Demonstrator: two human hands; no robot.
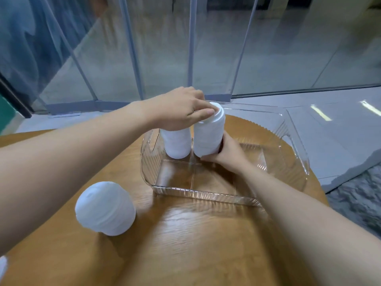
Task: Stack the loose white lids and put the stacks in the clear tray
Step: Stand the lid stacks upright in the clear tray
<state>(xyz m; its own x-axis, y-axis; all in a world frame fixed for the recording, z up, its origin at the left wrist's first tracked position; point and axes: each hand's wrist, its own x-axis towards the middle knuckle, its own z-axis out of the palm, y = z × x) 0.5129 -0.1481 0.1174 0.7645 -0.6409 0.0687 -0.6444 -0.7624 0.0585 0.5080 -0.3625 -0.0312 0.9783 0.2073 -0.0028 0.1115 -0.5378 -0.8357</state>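
Observation:
A tall stack of white lids [209, 134] stands inside the clear tray [296, 159], near its far left part. My left hand [181, 109] grips the top of this stack from above, thumb across the top lid. My right hand [225, 150] holds the stack's base from the right side. A second stack of white lids [178, 143] stands in the tray just left of it, its top hidden under my left hand. A third, shorter stack of lids [105, 208] sits on the wooden table at the front left.
The round wooden table [195, 234] carries the tray at its far right. A bit of another white object [3, 267] shows at the bottom left edge. Glass panels with grey frames stand behind the table; grey floor lies to the right.

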